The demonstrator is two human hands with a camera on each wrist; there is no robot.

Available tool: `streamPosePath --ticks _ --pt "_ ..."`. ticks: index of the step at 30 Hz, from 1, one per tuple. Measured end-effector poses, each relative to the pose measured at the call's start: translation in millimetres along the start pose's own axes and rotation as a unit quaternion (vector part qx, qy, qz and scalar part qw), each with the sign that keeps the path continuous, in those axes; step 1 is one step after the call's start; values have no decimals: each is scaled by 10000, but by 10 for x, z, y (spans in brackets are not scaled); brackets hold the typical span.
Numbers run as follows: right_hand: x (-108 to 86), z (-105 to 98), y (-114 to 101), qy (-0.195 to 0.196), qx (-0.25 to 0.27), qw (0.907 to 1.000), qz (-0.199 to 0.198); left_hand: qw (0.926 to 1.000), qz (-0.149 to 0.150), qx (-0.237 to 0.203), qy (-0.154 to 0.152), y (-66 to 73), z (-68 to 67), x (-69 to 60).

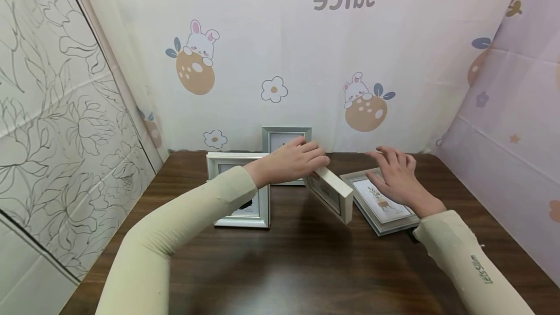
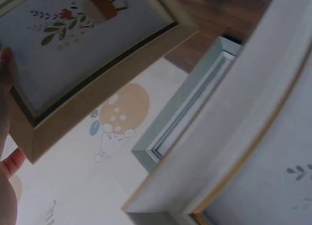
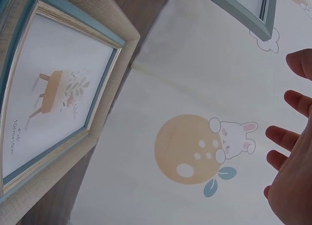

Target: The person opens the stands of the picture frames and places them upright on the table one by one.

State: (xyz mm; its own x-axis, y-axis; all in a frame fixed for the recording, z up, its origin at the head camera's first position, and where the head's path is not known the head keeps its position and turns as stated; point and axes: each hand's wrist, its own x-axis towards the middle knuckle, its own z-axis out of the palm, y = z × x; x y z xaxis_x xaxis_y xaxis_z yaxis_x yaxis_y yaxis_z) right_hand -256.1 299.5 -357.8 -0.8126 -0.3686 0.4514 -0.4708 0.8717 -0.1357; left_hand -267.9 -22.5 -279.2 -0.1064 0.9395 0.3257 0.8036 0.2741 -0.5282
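My left hand (image 1: 294, 160) grips the upper end of a cream picture frame (image 1: 345, 203), which is tilted. In the left wrist view, fingertips show on both sides of this frame (image 2: 107, 83), which holds a potted-plant print. My right hand (image 1: 399, 179) hovers over a stack of picture frames (image 1: 380, 201) lying flat at the right, its fingers spread and nothing in them. The right wrist view shows these fingers (image 3: 287, 137) apart from a beige and blue picture frame (image 3: 58, 88) with a plant print.
A white picture frame (image 1: 242, 220) stands upright left of centre, partly behind my left forearm. Behind it, a grey-green picture frame (image 1: 286, 130) stands near the printed wall cloth (image 1: 280, 52). All rest on a dark wooden table (image 1: 280, 266). A line-drawn flower panel (image 1: 65, 86) borders the left side.
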Motion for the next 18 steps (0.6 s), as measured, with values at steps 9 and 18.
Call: streamPosePath --ticks 9,18 --pt "-2 -10 -30 111 35 9997 -227 9979 272 -91 582 -23 68 -101" --pt "-25 -33 -99 163 56 9987 -479 9919 594 24 1127 -8 131 -190"
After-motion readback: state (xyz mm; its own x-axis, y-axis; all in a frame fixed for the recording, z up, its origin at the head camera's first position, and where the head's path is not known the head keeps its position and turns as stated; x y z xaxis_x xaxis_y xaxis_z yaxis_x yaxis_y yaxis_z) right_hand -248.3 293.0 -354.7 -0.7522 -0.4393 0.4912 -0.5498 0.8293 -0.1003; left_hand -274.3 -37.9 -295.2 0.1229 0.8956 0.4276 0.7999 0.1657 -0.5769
